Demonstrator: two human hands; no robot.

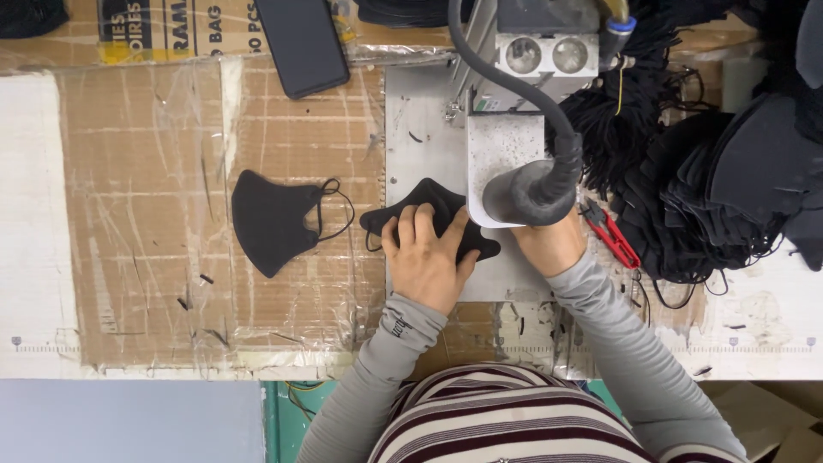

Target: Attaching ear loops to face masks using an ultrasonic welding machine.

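Left hand (pixel 426 255): flat and open, fingers spread, pressing down on a black fabric face mask (pixel 429 219) spread on a pale metal machine plate (pixel 420 137). Mask partly under the hand, its far edge tucked beneath a grey speckled metal press head (pixel 501 159) just right of the hand.

Right hand (pixel 549 244): just right of the left hand, mostly hidden under a round grey cylinder (pixel 527 195) with a thick grey hose (pixel 514 81) curving away from it; open or closed, cannot tell. Grey long sleeves on both arms, striped maroon and white top at the near edge.

Left of the left hand, apart from it: 1 finished black fabric face mask with thin ear loops (pixel 273 221), lying flat on taped brown cardboard (pixel 146 214) covering the worktop (pixel 26 223). Beyond that mask, away from the person: a black smartphone (pixel 302 43), face down or dark, lying on the cardboard.

Right of the right hand, close by: small red-handled thread snips (pixel 610 233) at the edge of a big heap of black mask pieces and ear-loop cords (pixel 720 180). Beyond the press head: 2 round silvery caps on a pale metal block (pixel 546 54).

Short black thread scraps scattered on the cardboard nearer the person than the finished mask.
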